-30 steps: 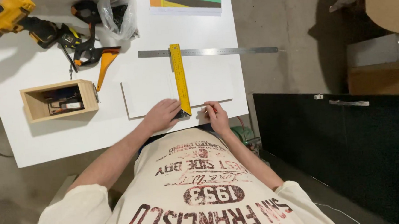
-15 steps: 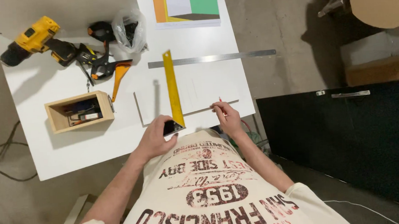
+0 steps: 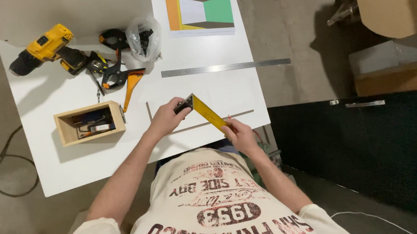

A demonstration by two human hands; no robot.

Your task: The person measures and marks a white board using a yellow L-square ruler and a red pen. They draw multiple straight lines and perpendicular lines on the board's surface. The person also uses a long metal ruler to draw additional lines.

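Both hands lift the yellow square [image 3: 207, 112] off the white board [image 3: 226, 96]: left hand [image 3: 166, 118] grips its dark end, right hand [image 3: 238, 132] its tip; no cut shows.

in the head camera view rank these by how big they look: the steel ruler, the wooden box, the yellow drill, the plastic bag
1. Steel ruler, longest.
2. Wooden box and yellow drill: too alike to rank.
3. Plastic bag, smallest.

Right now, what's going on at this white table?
A person holds a yellow try square with a black handle in both hands above a thin white board on the white table: the left hand grips the handle end, the right hand the blade tip. A yellow cordless drill, orange clamps, a long steel ruler and a small wooden box lie nearby.
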